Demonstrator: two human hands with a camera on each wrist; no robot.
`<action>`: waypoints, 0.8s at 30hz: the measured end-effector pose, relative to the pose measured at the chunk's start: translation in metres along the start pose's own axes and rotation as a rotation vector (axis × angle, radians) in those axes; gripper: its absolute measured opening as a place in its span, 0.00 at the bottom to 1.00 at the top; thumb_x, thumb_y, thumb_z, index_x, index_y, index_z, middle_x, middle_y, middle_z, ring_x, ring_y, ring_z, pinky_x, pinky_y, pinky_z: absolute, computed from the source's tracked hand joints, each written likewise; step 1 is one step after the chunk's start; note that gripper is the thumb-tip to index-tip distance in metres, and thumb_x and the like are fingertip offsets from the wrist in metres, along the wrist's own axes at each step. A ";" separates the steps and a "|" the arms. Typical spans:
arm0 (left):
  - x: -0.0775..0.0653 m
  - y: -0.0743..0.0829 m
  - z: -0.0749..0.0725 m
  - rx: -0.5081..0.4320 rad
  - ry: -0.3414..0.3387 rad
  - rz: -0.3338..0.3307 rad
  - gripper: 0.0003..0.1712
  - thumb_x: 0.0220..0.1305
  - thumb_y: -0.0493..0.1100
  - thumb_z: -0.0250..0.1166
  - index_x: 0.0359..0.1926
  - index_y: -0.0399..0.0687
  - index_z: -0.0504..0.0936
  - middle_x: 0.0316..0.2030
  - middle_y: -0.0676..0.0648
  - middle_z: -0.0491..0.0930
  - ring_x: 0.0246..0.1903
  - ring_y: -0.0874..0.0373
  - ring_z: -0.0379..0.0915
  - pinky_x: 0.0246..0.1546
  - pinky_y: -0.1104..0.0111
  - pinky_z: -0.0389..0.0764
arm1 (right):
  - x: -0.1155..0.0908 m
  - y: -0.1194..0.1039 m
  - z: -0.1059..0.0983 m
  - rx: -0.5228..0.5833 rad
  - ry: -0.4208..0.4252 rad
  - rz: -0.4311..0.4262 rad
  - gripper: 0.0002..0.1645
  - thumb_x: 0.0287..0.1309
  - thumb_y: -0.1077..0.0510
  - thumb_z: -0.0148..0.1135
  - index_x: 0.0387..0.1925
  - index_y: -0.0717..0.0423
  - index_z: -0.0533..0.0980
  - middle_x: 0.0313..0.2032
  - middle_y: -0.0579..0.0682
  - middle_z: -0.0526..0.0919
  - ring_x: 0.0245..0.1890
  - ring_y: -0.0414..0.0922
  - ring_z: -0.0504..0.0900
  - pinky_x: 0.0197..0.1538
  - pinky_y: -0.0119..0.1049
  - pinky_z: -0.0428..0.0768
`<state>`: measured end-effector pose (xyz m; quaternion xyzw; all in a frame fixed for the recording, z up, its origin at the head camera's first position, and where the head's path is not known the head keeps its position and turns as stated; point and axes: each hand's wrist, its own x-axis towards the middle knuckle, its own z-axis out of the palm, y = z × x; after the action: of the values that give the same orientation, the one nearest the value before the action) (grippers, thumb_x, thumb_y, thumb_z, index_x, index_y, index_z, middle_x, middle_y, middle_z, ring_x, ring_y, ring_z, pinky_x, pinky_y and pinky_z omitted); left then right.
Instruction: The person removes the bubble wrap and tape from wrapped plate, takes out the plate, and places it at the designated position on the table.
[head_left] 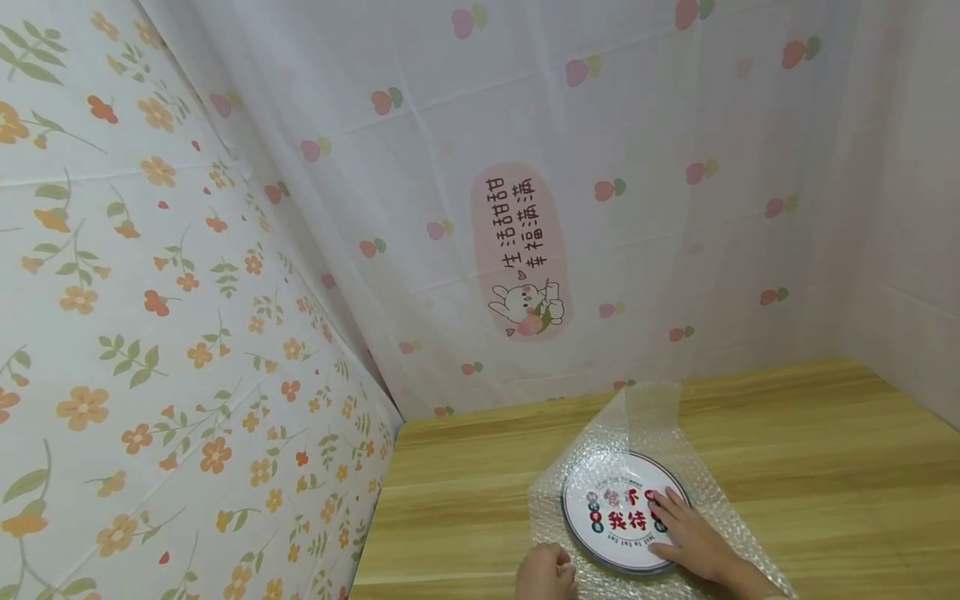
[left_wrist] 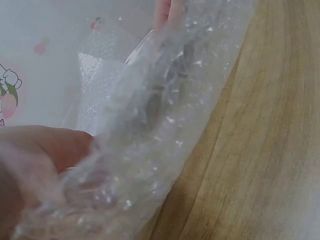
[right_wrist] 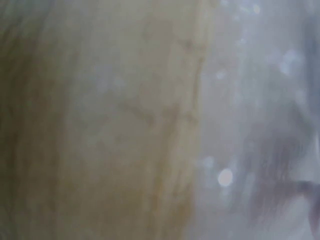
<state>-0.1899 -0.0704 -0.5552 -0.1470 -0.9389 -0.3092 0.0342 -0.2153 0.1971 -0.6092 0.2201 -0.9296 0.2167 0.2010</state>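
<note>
A round white plate (head_left: 611, 521) with red characters and a dark blue rim lies face up on a sheet of bubble wrap (head_left: 654, 417). Part of the clear sheet covers the plate's upper left side. At the near left edge, my left hand (head_left: 545, 573) has its fingers curled and grips the wrap. The left wrist view shows the bubble wrap (left_wrist: 150, 125) lifted in front of that hand (left_wrist: 45, 155). My right hand (head_left: 697, 537) rests with spread fingers on the plate's right side. In the right wrist view, blurred bubble wrap (right_wrist: 250, 100) fills the right part.
Beneath everything is a wood-grain table (head_left: 810, 467). A white curtain (head_left: 645, 275) with heart prints hangs behind it, and a flowered cloth (head_left: 187, 375) hangs along the left side.
</note>
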 end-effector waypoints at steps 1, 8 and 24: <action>0.000 0.000 0.000 0.008 0.012 0.009 0.02 0.43 0.39 0.64 0.21 0.46 0.78 0.19 0.56 0.69 0.20 0.64 0.67 0.21 0.69 0.68 | 0.000 0.001 0.001 -0.011 -0.002 -0.001 0.37 0.45 0.42 0.62 0.46 0.69 0.74 0.50 0.63 0.72 0.65 0.47 0.48 0.62 0.30 0.43; 0.002 -0.002 0.004 0.016 0.071 0.033 0.04 0.45 0.39 0.66 0.20 0.45 0.78 0.17 0.57 0.67 0.18 0.65 0.65 0.20 0.70 0.68 | 0.000 0.000 -0.001 0.024 -0.032 0.034 0.38 0.45 0.41 0.61 0.47 0.69 0.73 0.52 0.64 0.71 0.63 0.54 0.52 0.62 0.31 0.41; 0.003 0.002 0.002 0.060 0.130 0.075 0.04 0.43 0.39 0.67 0.21 0.45 0.79 0.19 0.55 0.70 0.21 0.61 0.70 0.22 0.69 0.70 | 0.001 0.000 -0.002 0.021 -0.073 0.040 0.38 0.46 0.41 0.60 0.48 0.70 0.73 0.53 0.65 0.70 0.62 0.57 0.53 0.52 0.16 0.26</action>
<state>-0.1927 -0.0669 -0.5552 -0.1605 -0.9375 -0.2883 0.1110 -0.2158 0.1980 -0.6066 0.2115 -0.9382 0.2221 0.1605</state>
